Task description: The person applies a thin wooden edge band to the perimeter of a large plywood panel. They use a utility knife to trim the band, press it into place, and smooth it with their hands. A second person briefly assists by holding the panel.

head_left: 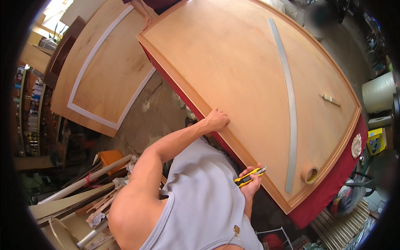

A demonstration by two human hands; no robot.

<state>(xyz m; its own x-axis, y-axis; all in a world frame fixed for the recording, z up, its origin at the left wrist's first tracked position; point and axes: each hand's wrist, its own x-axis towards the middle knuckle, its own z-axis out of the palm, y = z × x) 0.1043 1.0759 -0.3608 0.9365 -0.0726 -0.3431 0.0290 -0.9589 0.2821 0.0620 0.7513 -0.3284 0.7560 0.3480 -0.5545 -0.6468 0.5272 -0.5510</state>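
Note:
A large wooden panel (246, 75) with a raised moulding border lies in front of me. My left hand (217, 120) rests on its near border, fingers curled and pressed together; what is under them, if anything, is hidden. My right hand (250, 186) is wrapped round a yellow and black utility knife (249, 176), held by the near edge, its tip pointing right. A long metal ruler (288, 96) lies across the panel. To its right are a roll of tape (309, 174) and a small light-coloured stick-like tool (330, 100).
Red cloth (329, 196) hangs beneath the panel. Another person's hand (147, 20) touches the far left corner. A second panel (104, 71) with a white strip outline stands at the left. Wood scraps and pipes (85, 179) lie lower left; a white roll (378, 92) is at the right.

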